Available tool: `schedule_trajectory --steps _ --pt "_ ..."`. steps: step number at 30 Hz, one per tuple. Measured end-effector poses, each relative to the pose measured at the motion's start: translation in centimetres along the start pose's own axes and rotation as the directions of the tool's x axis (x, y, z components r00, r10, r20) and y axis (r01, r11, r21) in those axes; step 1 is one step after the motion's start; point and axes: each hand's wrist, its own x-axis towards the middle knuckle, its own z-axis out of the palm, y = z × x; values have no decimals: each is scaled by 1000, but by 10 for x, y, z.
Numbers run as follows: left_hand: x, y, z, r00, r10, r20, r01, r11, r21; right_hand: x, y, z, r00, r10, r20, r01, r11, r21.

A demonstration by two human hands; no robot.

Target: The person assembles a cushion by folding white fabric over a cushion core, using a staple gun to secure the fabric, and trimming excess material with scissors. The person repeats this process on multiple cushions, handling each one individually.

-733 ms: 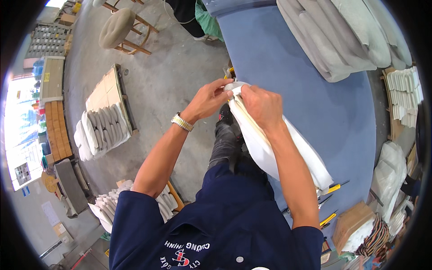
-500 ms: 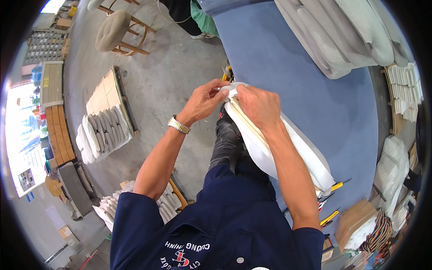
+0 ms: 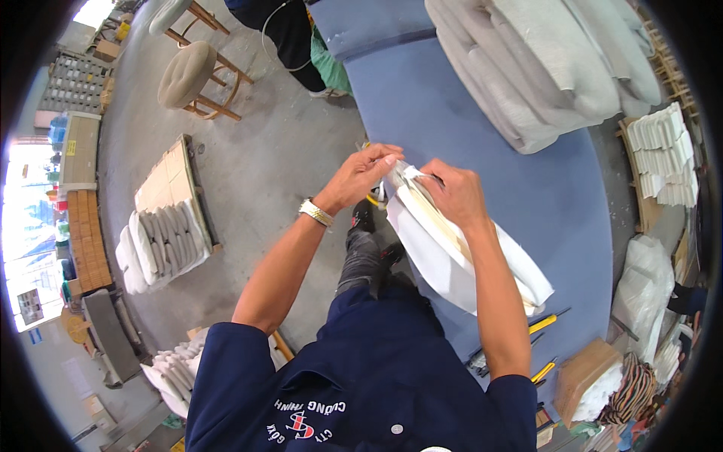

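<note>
A long white fabric cover (image 3: pixel 433 252) with a cream, foam-like strip (image 3: pixel 433 212) showing along its opening lies slantwise at the blue table's left edge. My left hand (image 3: pixel 367 175), a metal watch on its wrist, pinches the cover's far end between thumb and fingers. Just right of it, my right hand (image 3: pixel 456 194) is closed on the same end, fingers curled over the fabric. The cover's near end rests under my right forearm. What lies inside the right hand's grip is partly hidden by its fingers.
The blue table (image 3: pixel 542 218) bears a stack of grey upholstered pads (image 3: pixel 535 68) at the far right. Yellow-handled tools (image 3: pixel 542 325) lie near my right elbow. A pallet of pads (image 3: pixel 166 241), a stool (image 3: pixel 188 75) and a person (image 3: pixel 290 45) are on the left and far floor.
The cover's far end has shifted slightly right and nearer, and my hands have spread a little apart. The view has shifted, bringing more of the other person into sight.
</note>
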Motion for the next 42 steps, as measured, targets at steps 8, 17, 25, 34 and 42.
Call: schedule_trajectory --steps 8,17,25,34,42 --pt "11 50 69 970 233 -72 -212 952 220 -41 -31 -51 980 19 -196 27 973 229" --pt "-4 87 107 902 385 -198 -300 886 353 -63 -47 -80 960 -34 -278 62 994 91" --pt "-17 89 110 919 332 -214 -247 905 347 -67 -48 -81 969 -7 -246 28 996 84" --pt "-24 74 103 922 284 -262 -210 938 277 -56 -48 -82 991 113 -71 -98 976 195" --pt "-1 -5 70 863 433 -259 -317 865 388 -53 -15 -47 966 23 -258 2 996 93"
